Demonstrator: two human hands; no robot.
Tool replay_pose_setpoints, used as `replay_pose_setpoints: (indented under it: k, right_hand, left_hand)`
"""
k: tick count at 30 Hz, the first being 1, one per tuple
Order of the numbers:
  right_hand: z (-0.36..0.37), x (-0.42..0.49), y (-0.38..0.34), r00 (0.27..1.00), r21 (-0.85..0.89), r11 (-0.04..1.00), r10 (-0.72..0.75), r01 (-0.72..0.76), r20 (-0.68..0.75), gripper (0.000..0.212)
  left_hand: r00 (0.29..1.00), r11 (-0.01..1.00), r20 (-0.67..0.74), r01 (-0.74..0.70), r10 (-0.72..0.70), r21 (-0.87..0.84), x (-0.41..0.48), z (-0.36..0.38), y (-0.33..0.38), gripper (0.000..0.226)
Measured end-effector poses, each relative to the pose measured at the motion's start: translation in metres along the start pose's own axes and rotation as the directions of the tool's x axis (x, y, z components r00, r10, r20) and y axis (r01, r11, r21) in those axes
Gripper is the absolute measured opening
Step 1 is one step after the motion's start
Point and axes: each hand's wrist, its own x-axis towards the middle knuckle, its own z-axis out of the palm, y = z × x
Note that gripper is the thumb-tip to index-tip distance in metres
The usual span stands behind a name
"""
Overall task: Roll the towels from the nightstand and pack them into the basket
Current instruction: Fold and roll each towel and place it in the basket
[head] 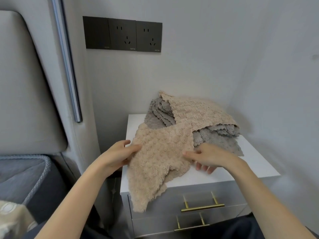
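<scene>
A beige fluffy towel (155, 159) lies unfolded at the near left of the white nightstand top (255, 163), one corner hanging over the front edge. My left hand (119, 156) pinches its left edge between thumb and fingers. My right hand (208, 157) grips its right edge, thumb on top and fingers underneath. Behind it sits a heap of towels: another beige towel (198, 112) draped over several grey ones (217, 138). No basket is in view.
The nightstand has two grey drawers with brass handles (202, 207). A padded headboard (25, 94) and the bed's edge (25, 175) are to the left. Black wall sockets (122, 34) sit above, and walls close in at the back and right.
</scene>
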Motion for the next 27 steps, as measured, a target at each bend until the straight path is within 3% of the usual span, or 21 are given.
replay_pose_setpoints:
  k: [2, 5, 9, 10, 12, 14, 15, 19, 21, 23, 25, 27]
  right_hand:
    - [0.007, 0.003, -0.002, 1.000, 0.016, 1.000, -0.020, 0.020, -0.010, 0.054]
    - [0.014, 0.003, -0.005, 0.997, 0.063, 0.996, -0.068, 0.069, -0.022, 0.042]
    - [0.015, -0.001, -0.008, 0.986, 0.358, 0.920, -0.165, 0.161, -0.018, 0.022]
    - [0.012, -0.003, -0.007, 0.979, 0.456, 0.867, -0.194, 0.200, -0.061, 0.015]
    - [0.002, -0.006, -0.005, 0.959, 0.676, 0.681, -0.195, 0.282, -0.204, 0.023]
    - [-0.010, -0.010, 0.000, 0.927, 0.794, 0.486, -0.113, 0.365, -0.357, 0.022]
    - [-0.013, -0.012, 0.003, 0.909, 0.807, 0.440, -0.062, 0.395, -0.411, 0.020]
    - [-0.017, -0.015, 0.015, 0.890, 0.812, 0.429, 0.043, 0.395, -0.455, 0.026]
    - [-0.019, -0.016, 0.017, 0.913, 0.834, 0.406, -0.003, 0.374, -0.408, 0.023]
    - [-0.023, -0.017, 0.020, 0.937, 0.856, 0.386, -0.080, 0.343, -0.340, 0.022]
    - [-0.027, -0.020, 0.026, 0.948, 0.835, 0.449, -0.147, 0.318, -0.283, 0.042]
    - [-0.025, -0.021, 0.030, 0.942, 0.753, 0.569, -0.144, 0.329, -0.303, 0.055]
  left_hand:
    - [0.998, 0.998, 0.058, 0.020, -0.023, 0.054, -0.004, -0.001, -0.001, 0.048]
    - [0.991, 1.000, 0.132, 0.022, -0.025, 0.021, -0.007, 0.000, -0.003, 0.042]
    - [0.981, 0.996, 0.192, -0.012, 0.029, -0.090, -0.011, -0.001, -0.001, 0.032]
    - [0.981, 0.991, 0.188, -0.026, 0.050, -0.128, -0.012, -0.002, 0.001, 0.028]
    - [0.985, 0.968, 0.137, -0.067, 0.102, -0.240, -0.012, -0.006, 0.004, 0.023]
    - [0.981, 0.942, 0.083, -0.141, 0.174, -0.305, -0.013, -0.010, 0.006, 0.024]
    - [0.975, 0.934, 0.072, -0.179, 0.211, -0.309, -0.013, -0.011, 0.007, 0.026]
    - [0.956, 0.921, 0.023, -0.274, 0.291, -0.278, -0.013, -0.007, 0.007, 0.052]
    - [0.954, 0.919, -0.026, -0.296, 0.300, -0.260, -0.011, -0.007, 0.006, 0.080]
    - [0.933, 0.916, 0.028, -0.346, 0.359, -0.202, -0.011, -0.010, 0.004, 0.103]
    - [0.899, 0.908, 0.127, -0.414, 0.419, -0.070, -0.014, -0.012, 0.002, 0.113]
    - [0.872, 0.874, 0.145, -0.481, 0.468, 0.071, -0.017, -0.010, 0.002, 0.104]
